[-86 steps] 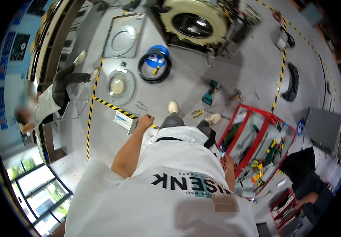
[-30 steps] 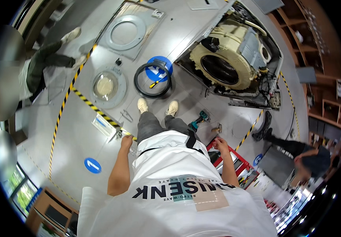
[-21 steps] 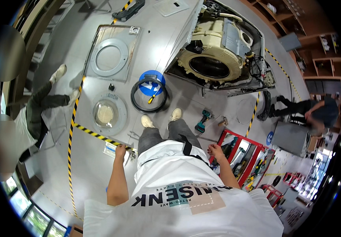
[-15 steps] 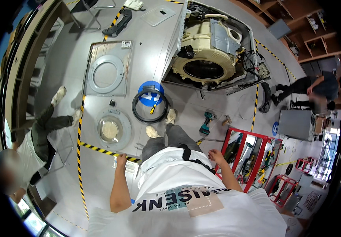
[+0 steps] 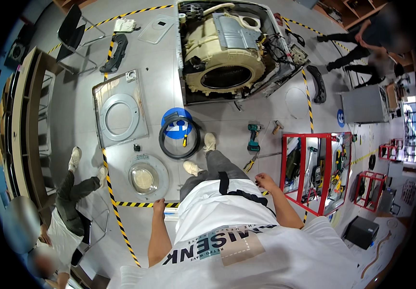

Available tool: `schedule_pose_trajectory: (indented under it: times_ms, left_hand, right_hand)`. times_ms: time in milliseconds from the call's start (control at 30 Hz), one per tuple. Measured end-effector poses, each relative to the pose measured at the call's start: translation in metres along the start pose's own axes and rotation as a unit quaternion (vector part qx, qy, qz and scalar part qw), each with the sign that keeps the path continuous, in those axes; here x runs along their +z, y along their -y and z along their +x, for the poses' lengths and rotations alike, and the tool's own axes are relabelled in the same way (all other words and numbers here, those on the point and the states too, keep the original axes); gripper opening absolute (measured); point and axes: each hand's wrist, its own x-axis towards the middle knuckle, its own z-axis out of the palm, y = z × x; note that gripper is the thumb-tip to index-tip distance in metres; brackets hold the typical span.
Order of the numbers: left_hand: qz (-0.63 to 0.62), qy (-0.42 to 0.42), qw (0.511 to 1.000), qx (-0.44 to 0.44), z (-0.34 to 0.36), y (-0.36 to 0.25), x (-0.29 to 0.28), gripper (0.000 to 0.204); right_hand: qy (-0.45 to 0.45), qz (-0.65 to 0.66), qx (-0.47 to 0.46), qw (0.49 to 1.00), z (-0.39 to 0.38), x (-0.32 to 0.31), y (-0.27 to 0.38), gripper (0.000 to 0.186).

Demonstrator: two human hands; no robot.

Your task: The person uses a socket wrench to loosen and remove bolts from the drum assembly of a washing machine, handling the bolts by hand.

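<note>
My left hand (image 5: pixel 158 205) hangs beside my left hip, loosely curled with nothing visible in it, near a white flat item (image 5: pixel 171 213) partly hidden by my shirt. On the other side, my right hand (image 5: pixel 264 181) is empty, its bent fingers a little apart, near pliers (image 5: pixel 250 164) on the floor. Before my feet lie a black rubber ring (image 5: pixel 162 140) and a yellow-handled screwdriver (image 5: pixel 184 140) inside it. A washing machine (image 5: pixel 227 60) stands opened ahead, its tub showing. To its left are a front panel (image 5: pixel 137 103) and a round glass door (image 5: pixel 143 177).
A green cordless drill (image 5: pixel 253 137) and a hammer (image 5: pixel 277 127) lie right of my feet, by a red-framed tool rack (image 5: pixel 302 168). Black-yellow tape (image 5: pixel 121 225) marks the floor. People sit at lower left; others are at upper right. A black chair (image 5: pixel 71 34) stands far left.
My view has shifted, so the tool rack sits more fully in sight and a chair shows at far left. Both hands stay low at my sides, holding nothing visible.
</note>
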Motion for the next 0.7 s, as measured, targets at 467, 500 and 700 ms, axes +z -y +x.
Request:
schedule_pose_trajectory:
  times_ms: [467,500,700]
  left_hand:
    - [0.160,0.000,0.977,0.142,-0.022,-0.233,0.130,0.040]
    - [0.157,-0.002,0.975,0.158,-0.020,-0.255,0.147,0.040]
    - [0.205,-0.024,0.865,0.457,-0.047,-0.457,0.289,0.034]
  right_hand:
    - [0.020,0.094,0.010,0.995,0.070,-0.107,-0.013,0.024]
    - [0.012,0.117,0.027,0.993,0.080,-0.120,-0.010,0.024]
    - [-0.024,0.166,0.082,0.982,0.082,-0.186,0.010,0.022]
